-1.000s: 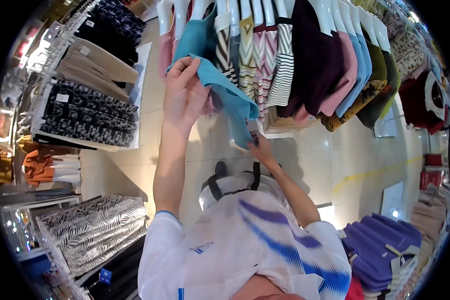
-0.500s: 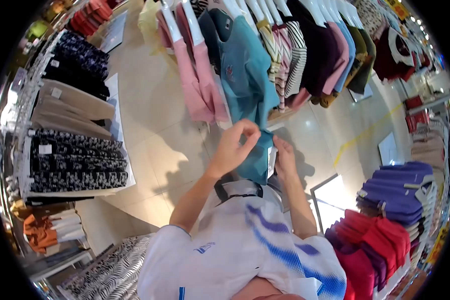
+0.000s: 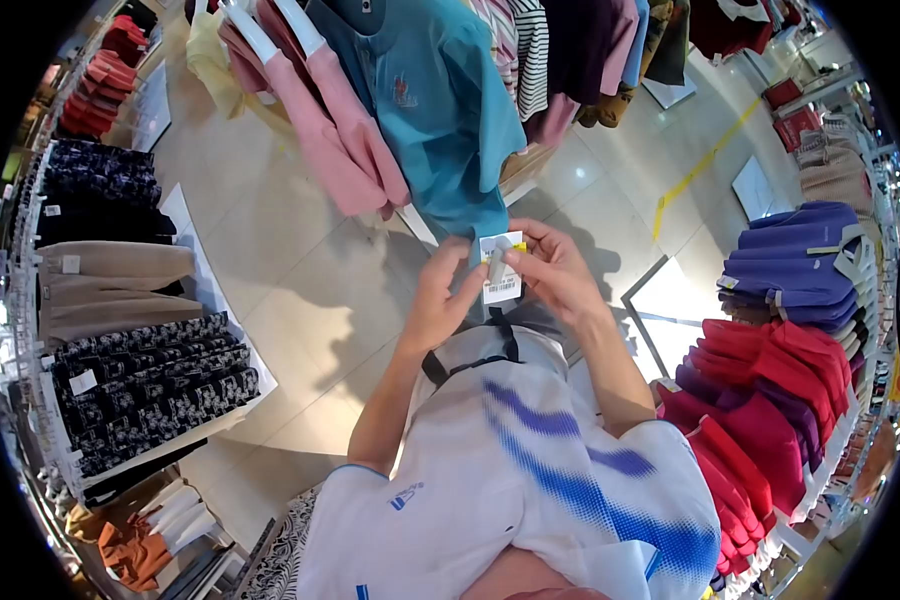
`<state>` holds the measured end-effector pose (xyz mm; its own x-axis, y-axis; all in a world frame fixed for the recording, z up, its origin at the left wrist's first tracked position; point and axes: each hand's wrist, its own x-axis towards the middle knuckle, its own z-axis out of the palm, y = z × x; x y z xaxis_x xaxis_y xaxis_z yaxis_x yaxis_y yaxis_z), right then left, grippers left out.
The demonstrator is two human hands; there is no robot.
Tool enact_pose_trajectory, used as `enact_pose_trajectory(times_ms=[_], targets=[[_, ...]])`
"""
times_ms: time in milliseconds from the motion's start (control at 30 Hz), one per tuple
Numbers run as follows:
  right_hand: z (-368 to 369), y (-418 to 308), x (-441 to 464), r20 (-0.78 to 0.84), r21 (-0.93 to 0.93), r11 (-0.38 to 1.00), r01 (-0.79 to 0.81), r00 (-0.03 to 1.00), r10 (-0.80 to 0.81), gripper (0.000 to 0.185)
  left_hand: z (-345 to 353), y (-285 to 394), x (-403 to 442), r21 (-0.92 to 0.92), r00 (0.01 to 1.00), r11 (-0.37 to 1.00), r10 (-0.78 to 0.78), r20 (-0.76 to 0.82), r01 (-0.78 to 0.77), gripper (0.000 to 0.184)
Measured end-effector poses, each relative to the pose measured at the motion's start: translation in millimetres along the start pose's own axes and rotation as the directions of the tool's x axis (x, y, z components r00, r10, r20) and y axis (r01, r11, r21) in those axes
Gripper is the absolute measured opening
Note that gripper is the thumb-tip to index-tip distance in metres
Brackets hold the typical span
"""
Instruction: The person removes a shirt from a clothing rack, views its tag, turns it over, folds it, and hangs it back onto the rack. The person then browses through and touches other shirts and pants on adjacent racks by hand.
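A teal shirt (image 3: pixel 435 95) hangs from the rack at the top, its lower end reaching down to my hands. At that end a white price tag (image 3: pixel 501 285) with a barcode and yellow parts faces up. My left hand (image 3: pixel 448 295) is closed at the tag's left side, its thumb and fingers at the edge of the tag and cloth. From the right, my right hand (image 3: pixel 558 272) pinches the tag, thumb on its face and fingers behind it. Some of the fingers are hidden behind tag and cloth.
Pink garments (image 3: pixel 335 150) hang left of the teal shirt, striped and dark ones (image 3: pixel 575 50) to its right. Folded trousers and patterned cloth (image 3: pixel 150 385) fill a left rack. Red clothes (image 3: pixel 760 400) and purple shirts (image 3: pixel 795 265) hang at the right. White floor panels (image 3: pixel 670 310) lie nearby.
The view has shifted toward the teal shirt. My hands have come together at its lower end, my left hand has closed in, and the price tag now faces up between them.
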<state>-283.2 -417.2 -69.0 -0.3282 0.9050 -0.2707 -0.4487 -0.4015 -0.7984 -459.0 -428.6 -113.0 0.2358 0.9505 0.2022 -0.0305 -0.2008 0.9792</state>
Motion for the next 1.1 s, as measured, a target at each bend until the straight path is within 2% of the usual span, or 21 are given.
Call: enact_pose_trajectory(times_ms=[133, 233, 300, 433, 500, 733, 800, 867, 933, 967, 1033, 1067, 1100], targets=[[-3, 7, 4, -0.045, -0.052, 0.999, 0.011, 0.999, -0.014, 0.026, 0, -5, -3, 0.029, 1.0, 1.0, 0.01, 0.018, -0.01, 0.012], [-2, 9, 6, -0.038, -0.045, 0.999, 0.03, 0.999, -0.032, 0.02, 0, -11, -6, -0.033, 1.0, 0.999, -0.022, -0.01, 0.021, 0.011], [-3, 10, 11, -0.015, -0.048, 0.998, 0.038, 0.999, -0.039, 0.017, 0, -10, -6, -0.19, 0.994, 0.978, -0.098, -0.047, 0.087, 0.01], [-3, 9, 17, -0.037, -0.005, 1.0, 0.024, 0.999, -0.024, 0.018, -4, -14, -7, -0.192, 0.991, 0.976, -0.12, -0.053, 0.107, 0.008], [-1, 4, 20, -0.068, -0.002, 1.0, 0.007, 0.998, -0.007, 0.018, -6, -25, -9, -0.202, 0.992, 0.972, -0.125, -0.002, 0.122, 0.007], [-10, 5, 36, -0.077, -0.056, 0.998, 0.031, 0.996, -0.035, 0.022, -1, -25, 0, -0.125, 0.994, 0.991, -0.06, -0.095, 0.048, 0.006], [-14, 5, 40, -0.068, -0.037, 0.999, 0.019, 0.997, -0.021, 0.024, -1, -23, 0, -0.079, 0.988, 0.99, -0.123, -0.098, 0.116, 0.008], [-18, 1, 42, -0.059, -0.02, 1.0, 0.008, 0.998, -0.009, 0.025, 1, -20, 3, -0.028, 0.989, 0.992, -0.122, -0.087, 0.12, 0.009], [-24, -6, 41, -0.036, 0.1, 0.984, -0.148, 0.988, 0.152, 0.03, 4, -16, 9, 0.021, 0.99, 0.993, -0.116, -0.083, 0.118, 0.009], [-24, -5, 40, -0.026, 0.093, 0.985, -0.147, 0.988, 0.15, 0.03, 9, -14, 13, 0.014, 0.997, 0.998, -0.052, -0.058, 0.053, 0.009], [-35, 9, 44, -0.196, 0.397, 0.907, -0.142, 0.952, 0.235, 0.035, 19, -14, 21, 0.011, 0.999, 1.0, 0.018, -0.043, -0.018, 0.01], [-82, 25, 54, 0.364, 0.552, 0.777, -0.304, 0.925, 0.104, 0.042, 25, -18, 25, -0.024, 0.997, 0.999, 0.04, -0.069, -0.042, 0.01], [-78, 26, 53, 0.373, 0.545, 0.779, -0.31, 0.922, 0.106, 0.042, 30, -20, 28, -0.058, 0.993, 0.996, 0.061, -0.097, -0.067, 0.011]])
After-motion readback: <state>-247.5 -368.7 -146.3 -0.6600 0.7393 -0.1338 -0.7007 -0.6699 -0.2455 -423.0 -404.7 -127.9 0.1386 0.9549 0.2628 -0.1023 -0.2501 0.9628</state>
